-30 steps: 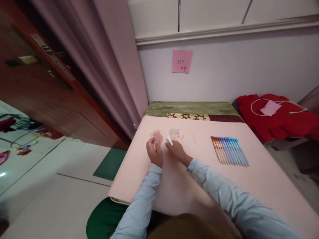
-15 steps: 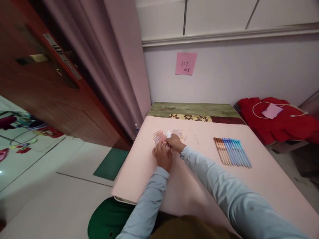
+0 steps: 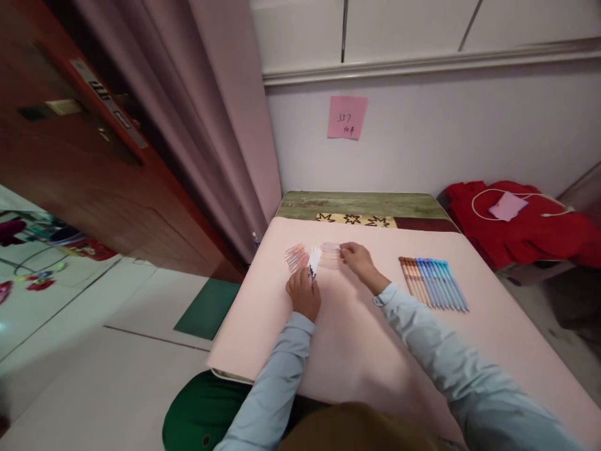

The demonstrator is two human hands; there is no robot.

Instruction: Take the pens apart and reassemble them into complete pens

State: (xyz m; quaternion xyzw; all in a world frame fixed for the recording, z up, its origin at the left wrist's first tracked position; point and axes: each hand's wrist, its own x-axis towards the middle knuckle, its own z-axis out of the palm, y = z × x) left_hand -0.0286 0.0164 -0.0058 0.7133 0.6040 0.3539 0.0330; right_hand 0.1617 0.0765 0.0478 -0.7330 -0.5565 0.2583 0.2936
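Note:
Slim white sticks with dark tips, which look like pen refills (image 3: 314,257), lie in a bunch on the pink-covered table (image 3: 282,326). My left hand (image 3: 304,293) has its fingers curled around their near, dark ends. To the left of the bunch is a fanned pile of pinkish-orange clear pen barrels (image 3: 295,257). Pale see-through tubes (image 3: 330,255) lie side by side on the right. At their right end my right hand (image 3: 359,260) pinches with thumb and forefinger; whatever is between the fingertips is too small to make out.
Farther right lies a neat row of brown and blue pens (image 3: 434,283). Red cloth (image 3: 539,232) with a white cord is beyond the table's right edge. A pink note (image 3: 346,117) sticks to the wall. Curtain (image 3: 225,125) and wooden door (image 3: 117,207) stand at left.
My right hand has moved away from my left, rightward to the end of the pale tubes. More of the white refills shows now. The small bits right of the tubes are covered by my right hand.

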